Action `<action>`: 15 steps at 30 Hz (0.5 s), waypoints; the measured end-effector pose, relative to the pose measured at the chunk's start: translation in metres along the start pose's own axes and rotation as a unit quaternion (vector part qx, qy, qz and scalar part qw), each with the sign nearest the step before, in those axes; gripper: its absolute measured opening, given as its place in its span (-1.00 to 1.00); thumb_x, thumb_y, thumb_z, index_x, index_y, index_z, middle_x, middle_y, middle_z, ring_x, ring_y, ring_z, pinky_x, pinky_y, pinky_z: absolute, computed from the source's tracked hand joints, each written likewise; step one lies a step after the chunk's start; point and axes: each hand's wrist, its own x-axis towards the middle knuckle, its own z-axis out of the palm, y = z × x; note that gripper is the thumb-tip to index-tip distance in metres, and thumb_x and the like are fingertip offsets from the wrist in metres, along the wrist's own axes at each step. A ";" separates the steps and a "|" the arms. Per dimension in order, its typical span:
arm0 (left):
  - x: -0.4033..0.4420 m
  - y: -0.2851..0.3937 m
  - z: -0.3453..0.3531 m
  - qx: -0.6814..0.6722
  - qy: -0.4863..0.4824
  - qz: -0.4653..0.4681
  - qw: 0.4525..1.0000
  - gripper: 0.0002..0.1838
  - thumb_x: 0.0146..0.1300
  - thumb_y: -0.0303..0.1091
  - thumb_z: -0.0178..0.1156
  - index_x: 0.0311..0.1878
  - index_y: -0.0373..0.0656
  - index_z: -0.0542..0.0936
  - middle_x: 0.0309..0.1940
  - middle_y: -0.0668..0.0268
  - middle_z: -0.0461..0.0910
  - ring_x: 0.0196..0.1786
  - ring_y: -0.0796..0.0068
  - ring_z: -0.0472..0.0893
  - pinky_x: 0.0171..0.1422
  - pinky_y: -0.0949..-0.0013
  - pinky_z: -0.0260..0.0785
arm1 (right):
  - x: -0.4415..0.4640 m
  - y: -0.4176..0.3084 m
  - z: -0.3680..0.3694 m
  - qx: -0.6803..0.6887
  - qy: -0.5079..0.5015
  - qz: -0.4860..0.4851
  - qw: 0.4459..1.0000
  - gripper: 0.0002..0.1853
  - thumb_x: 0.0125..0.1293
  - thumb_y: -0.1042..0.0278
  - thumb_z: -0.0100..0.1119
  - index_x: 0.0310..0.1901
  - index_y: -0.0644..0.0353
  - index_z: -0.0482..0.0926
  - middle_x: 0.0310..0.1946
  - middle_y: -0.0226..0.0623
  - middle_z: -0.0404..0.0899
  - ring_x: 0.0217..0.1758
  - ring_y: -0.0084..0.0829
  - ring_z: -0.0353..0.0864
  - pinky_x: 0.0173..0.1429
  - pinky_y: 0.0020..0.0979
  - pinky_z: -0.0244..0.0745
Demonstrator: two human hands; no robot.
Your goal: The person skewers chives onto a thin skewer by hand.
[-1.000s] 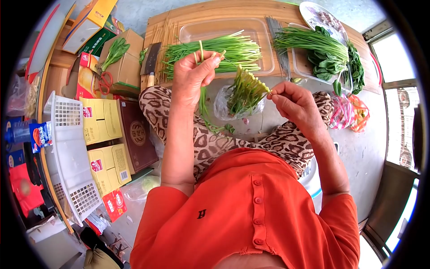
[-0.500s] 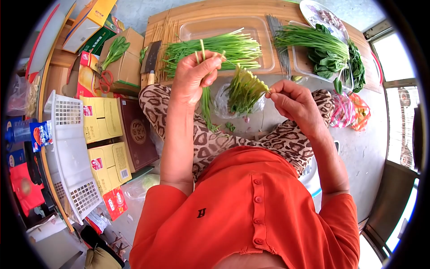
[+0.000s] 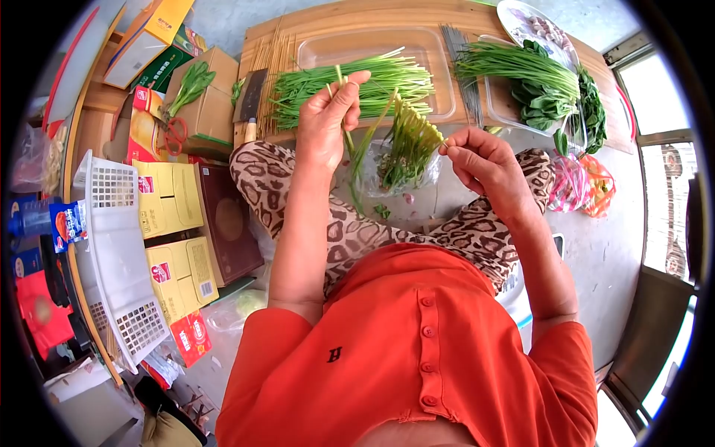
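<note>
My right hand (image 3: 482,160) pinches the end of a thin skewer, mostly hidden behind a packed row of garlic chives (image 3: 411,141). Their pale cut ends line the top edge, and the green leaves hang down. My left hand (image 3: 326,123) is closed around a few loose chive stalks (image 3: 339,74), whose tips stick up above the fingers. Between the hands, a longer chive (image 3: 365,153) hangs at the left end of the row. Just beyond my left hand, a large bunch of chives (image 3: 372,82) lies in a clear plastic tray (image 3: 357,46).
On the wooden board (image 3: 268,30) are a cleaver (image 3: 252,93), bamboo skewers (image 3: 269,56), metal skewers (image 3: 463,71), leafy greens (image 3: 547,104) and a plate (image 3: 514,13). A plastic bag (image 3: 369,175) lies below the chives. Boxes (image 3: 171,197) and a white basket (image 3: 123,253) stand at left.
My left hand has shifted slightly and its fingers have lifted. A longer chive now hangs at the left end of the skewered row. My right hand has barely moved.
</note>
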 end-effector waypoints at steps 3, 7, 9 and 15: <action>-0.001 0.007 0.005 -0.037 -0.028 0.007 0.999 -0.71 0.35 -0.29 0.11 0.00 -0.28 0.56 -0.45 0.42 0.48 -0.45 0.62 0.36 -0.37 0.51 0.18 | -0.001 0.001 0.000 0.002 0.006 0.001 1.000 -0.85 0.38 0.37 0.03 -0.22 0.26 0.52 -0.64 -0.61 0.28 -0.66 -0.80 0.14 -0.61 -0.68 -0.04; -0.002 0.008 0.009 -0.052 -0.032 0.006 0.998 -0.72 0.36 -0.34 0.06 0.05 -0.28 0.52 -0.45 0.40 0.51 -0.47 0.68 0.35 -0.40 0.56 0.14 | -0.002 0.000 0.000 0.000 0.009 0.002 1.000 -0.86 0.38 0.37 0.03 -0.22 0.26 0.52 -0.64 -0.61 0.28 -0.66 -0.80 0.13 -0.61 -0.69 -0.04; 0.000 0.006 0.008 -0.043 -0.030 0.015 0.998 -0.76 0.35 -0.37 0.05 0.00 -0.28 0.53 -0.43 0.37 0.54 -0.47 0.67 0.36 -0.40 0.56 0.15 | -0.001 -0.001 0.000 0.000 0.008 -0.001 1.000 -0.86 0.38 0.37 0.04 -0.22 0.27 0.52 -0.64 -0.61 0.28 -0.65 -0.80 0.13 -0.61 -0.69 -0.04; 0.000 -0.001 0.006 -0.079 -0.048 0.015 0.996 -0.84 0.29 -0.40 0.14 -0.12 -0.25 0.53 -0.35 0.32 0.54 -0.43 0.60 0.40 -0.36 0.54 0.18 | -0.001 -0.001 0.003 -0.008 0.008 0.005 1.000 -0.85 0.38 0.36 0.04 -0.22 0.26 0.52 -0.64 -0.61 0.28 -0.66 -0.80 0.13 -0.62 -0.69 -0.05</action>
